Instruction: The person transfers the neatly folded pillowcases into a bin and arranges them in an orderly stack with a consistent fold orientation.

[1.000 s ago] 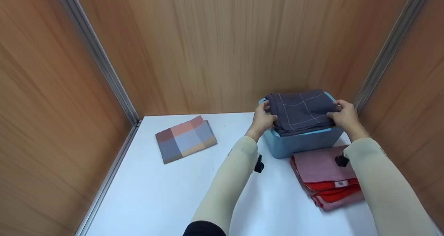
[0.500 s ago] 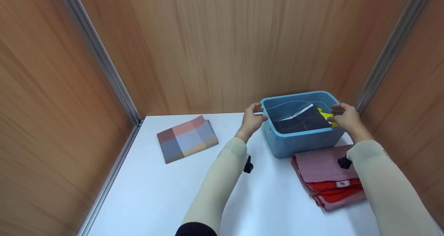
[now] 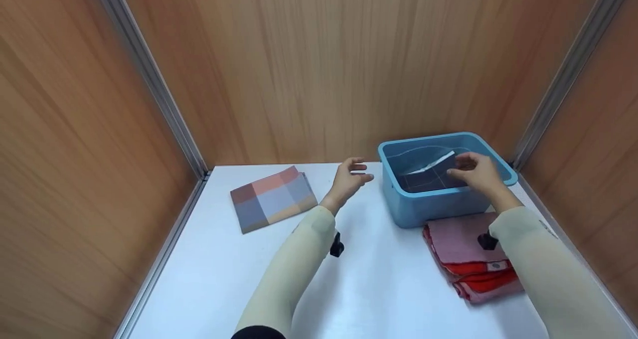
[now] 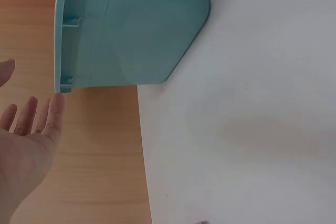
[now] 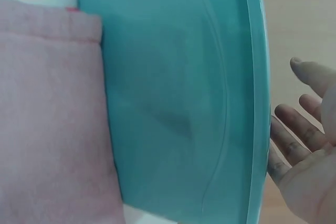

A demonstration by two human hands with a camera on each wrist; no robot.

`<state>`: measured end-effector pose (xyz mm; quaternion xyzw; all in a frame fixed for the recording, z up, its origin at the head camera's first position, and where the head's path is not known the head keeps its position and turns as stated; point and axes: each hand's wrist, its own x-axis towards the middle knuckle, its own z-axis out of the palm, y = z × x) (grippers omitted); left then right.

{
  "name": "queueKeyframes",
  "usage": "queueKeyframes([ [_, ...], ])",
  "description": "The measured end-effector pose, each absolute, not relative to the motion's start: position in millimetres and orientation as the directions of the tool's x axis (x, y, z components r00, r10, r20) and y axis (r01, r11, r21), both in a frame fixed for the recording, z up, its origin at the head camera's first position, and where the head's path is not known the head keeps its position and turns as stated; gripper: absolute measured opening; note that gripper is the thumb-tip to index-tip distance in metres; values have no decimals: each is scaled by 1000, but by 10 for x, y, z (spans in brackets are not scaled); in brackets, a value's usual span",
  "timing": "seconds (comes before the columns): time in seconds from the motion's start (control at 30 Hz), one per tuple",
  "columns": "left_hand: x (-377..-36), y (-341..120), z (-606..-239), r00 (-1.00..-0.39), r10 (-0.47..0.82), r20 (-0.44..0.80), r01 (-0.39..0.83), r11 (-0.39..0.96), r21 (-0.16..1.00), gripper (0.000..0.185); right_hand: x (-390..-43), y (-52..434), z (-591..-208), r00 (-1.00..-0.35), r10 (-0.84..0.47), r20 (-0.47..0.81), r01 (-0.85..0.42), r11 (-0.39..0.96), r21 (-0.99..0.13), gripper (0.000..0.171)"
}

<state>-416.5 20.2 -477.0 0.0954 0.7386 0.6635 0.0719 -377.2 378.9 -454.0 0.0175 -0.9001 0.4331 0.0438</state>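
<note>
Left hand (image 3: 345, 182): just left of blue bin (image 3: 428, 210), fingers loosely apart, holding nothing. Right hand (image 3: 481, 173): over bin's right part, fingers spread, empty; contact with dark lined cloth (image 3: 429, 178) inside bin cannot be told. Folded pink-red cloth (image 3: 461, 239) on worktop (image 3: 379, 294), near side of bin. Checked cloth (image 3: 274, 199) well left.

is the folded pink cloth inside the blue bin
No, the pink cloth lies on the white table, in front of the blue bin.
</note>
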Motion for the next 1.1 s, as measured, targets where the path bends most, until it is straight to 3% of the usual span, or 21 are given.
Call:
queueKeyframes([
  [0.5, -4074, -205, -4920, -970, 238, 48, 87, 155, 984, 52, -3742, 3292, -4542, -994, -61, 87, -106, 614, -782, 67],
  [1.1, -3925, -676, -5072, -963, 263, 65, 121, 204, 971, 52, -3711, 2916, -4614, -985, -126, 119, -172, 612, -772, 59],
])
